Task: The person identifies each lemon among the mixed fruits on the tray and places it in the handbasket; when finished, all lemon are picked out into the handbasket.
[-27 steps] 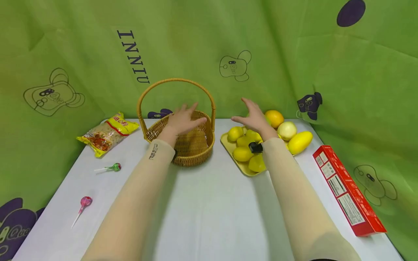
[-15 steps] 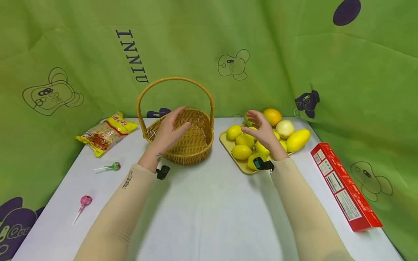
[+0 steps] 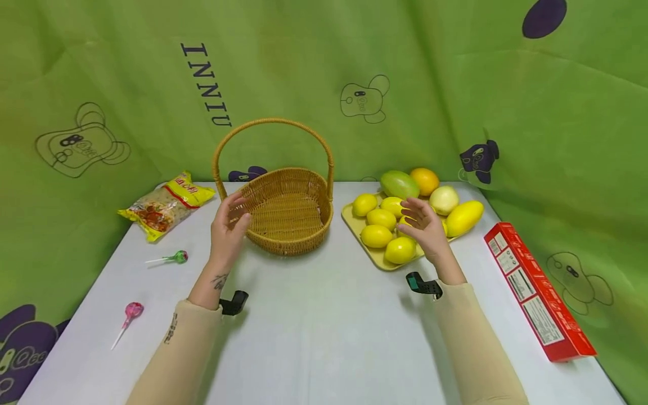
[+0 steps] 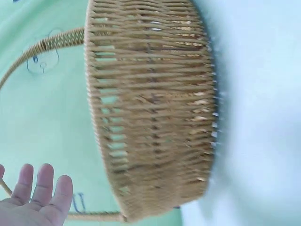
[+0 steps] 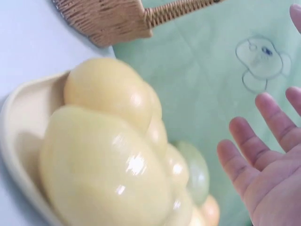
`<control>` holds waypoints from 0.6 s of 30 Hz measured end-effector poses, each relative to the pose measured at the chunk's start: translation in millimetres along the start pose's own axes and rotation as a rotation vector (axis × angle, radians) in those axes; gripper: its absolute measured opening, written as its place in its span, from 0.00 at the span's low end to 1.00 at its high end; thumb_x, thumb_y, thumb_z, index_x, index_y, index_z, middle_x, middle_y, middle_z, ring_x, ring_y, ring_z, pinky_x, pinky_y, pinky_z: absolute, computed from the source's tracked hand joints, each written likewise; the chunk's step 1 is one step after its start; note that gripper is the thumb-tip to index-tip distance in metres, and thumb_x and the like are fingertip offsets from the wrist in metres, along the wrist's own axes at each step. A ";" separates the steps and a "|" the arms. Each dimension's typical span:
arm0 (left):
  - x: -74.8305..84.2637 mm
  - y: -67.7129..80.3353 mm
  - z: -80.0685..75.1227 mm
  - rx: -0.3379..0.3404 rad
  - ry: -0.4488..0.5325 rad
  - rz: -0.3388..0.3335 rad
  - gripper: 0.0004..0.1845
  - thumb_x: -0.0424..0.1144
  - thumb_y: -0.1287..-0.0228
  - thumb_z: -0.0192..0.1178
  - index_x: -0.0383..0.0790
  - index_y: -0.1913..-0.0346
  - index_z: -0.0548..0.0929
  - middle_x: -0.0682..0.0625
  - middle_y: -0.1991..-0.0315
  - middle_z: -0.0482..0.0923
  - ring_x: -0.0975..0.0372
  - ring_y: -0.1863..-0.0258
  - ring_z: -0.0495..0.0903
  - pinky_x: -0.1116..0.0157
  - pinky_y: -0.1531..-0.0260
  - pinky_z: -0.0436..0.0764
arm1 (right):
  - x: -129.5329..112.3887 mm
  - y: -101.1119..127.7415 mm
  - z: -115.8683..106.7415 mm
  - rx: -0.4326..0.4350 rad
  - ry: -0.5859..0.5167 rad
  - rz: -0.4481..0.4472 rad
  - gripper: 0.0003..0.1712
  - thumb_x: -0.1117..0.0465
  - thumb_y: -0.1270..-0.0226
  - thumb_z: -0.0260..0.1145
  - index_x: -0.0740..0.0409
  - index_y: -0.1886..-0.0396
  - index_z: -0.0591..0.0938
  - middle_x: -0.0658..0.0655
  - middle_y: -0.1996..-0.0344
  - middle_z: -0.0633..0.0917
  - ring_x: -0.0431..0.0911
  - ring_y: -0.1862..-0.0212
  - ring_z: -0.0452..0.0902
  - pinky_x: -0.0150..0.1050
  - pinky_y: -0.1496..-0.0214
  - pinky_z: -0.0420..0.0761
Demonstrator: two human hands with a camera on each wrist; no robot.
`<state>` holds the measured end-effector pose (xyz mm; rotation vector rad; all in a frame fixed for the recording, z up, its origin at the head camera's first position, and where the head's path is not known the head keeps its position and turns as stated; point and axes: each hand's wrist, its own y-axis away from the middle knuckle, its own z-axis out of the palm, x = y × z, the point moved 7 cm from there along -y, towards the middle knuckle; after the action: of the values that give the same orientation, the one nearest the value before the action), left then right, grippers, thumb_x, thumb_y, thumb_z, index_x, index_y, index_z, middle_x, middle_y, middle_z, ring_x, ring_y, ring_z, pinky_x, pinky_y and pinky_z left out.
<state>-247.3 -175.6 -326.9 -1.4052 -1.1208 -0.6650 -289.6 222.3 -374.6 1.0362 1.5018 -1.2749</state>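
My left hand (image 3: pixel 228 233) hovers at the near left side of a wicker basket (image 3: pixel 288 246), fingers loosely bent and holding nothing. The basket stands upright with its tall arched handle (image 3: pixel 273 120) raised, and its woven inside shows bare. Over the right part of a yellow tray (image 3: pixel 368 254) hangs my right hand (image 3: pixel 429 232), also holding nothing, its fingers spread in the right wrist view. Several lemons (image 3: pixel 376 236) lie in the tray, some hidden behind that hand. A green mango (image 3: pixel 399 184), an orange fruit (image 3: pixel 424 181), a pale round fruit (image 3: pixel 444 200) and a long yellow fruit (image 3: pixel 465 218) crowd its far side.
A yellow-topped food packet (image 3: pixel 167 207) lies at the back left of the white table (image 3: pixel 314 326). Nearer are a green lollipop (image 3: pixel 179 257) and a pink lollipop (image 3: pixel 134 311). A long red box (image 3: pixel 539 292) lies along the right edge. Green cloth (image 3: pixel 283 67) hangs behind.
Both hands have drawn back toward me and apart, the left one from over the basket to its left side. The basket, tray and fruit stay where they were.
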 end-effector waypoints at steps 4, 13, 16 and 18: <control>-31.1 2.6 -10.5 0.087 0.038 -0.054 0.25 0.34 0.37 0.50 0.33 0.37 0.65 0.39 0.45 0.68 0.63 0.54 0.70 0.73 0.58 0.69 | 9.8 9.6 -10.5 0.006 -0.012 0.003 0.32 0.71 0.41 0.64 0.66 0.38 0.64 0.47 0.47 0.75 0.46 0.42 0.68 0.37 0.37 0.66; -76.0 2.8 -17.3 0.181 0.084 -0.176 0.24 0.36 0.34 0.52 0.32 0.37 0.64 0.36 0.42 0.63 0.62 0.56 0.70 0.74 0.61 0.70 | 25.3 19.1 -24.5 -0.023 0.033 0.005 0.30 0.72 0.42 0.64 0.71 0.41 0.65 0.57 0.45 0.74 0.46 0.43 0.69 0.28 0.40 0.68; -85.3 1.1 -20.5 0.204 0.076 -0.233 0.25 0.36 0.34 0.53 0.34 0.36 0.63 0.37 0.42 0.62 0.62 0.55 0.70 0.75 0.62 0.71 | 29.8 20.2 -26.1 -0.040 0.020 0.021 0.29 0.72 0.42 0.64 0.71 0.41 0.66 0.55 0.46 0.75 0.44 0.44 0.69 0.26 0.42 0.69; -90.4 -0.2 -23.1 0.225 0.075 -0.261 0.26 0.37 0.35 0.55 0.36 0.36 0.63 0.40 0.43 0.62 0.61 0.56 0.70 0.75 0.63 0.71 | 32.6 20.6 -26.9 -0.050 0.019 0.031 0.28 0.72 0.42 0.64 0.70 0.42 0.66 0.54 0.46 0.76 0.42 0.44 0.69 0.26 0.43 0.70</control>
<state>-277.2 -220.2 -403.3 -1.0455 -1.2894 -0.7442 -281.2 253.2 -409.1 1.0373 1.5187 -1.2028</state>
